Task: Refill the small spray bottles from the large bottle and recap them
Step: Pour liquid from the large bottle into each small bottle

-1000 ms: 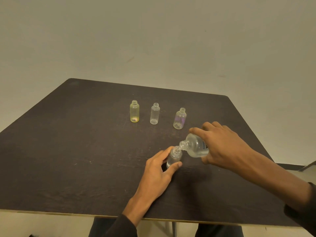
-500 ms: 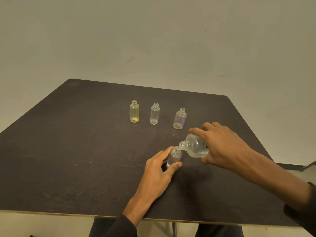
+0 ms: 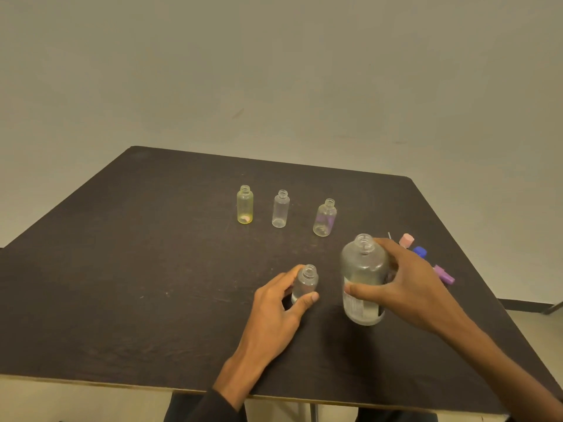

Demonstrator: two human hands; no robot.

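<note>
Your left hand (image 3: 275, 312) is wrapped around the small bottle (image 3: 305, 283) mid-counter to steady it, while your right hand (image 3: 405, 292) clasps the upright large bottle (image 3: 362, 278) beside it, toward the counter's (image 3: 122, 284) right edge.

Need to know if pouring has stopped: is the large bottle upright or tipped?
Upright. The large bottle stands with its open neck pointing up, right hand wrapped around it, beside the small bottle.
</note>
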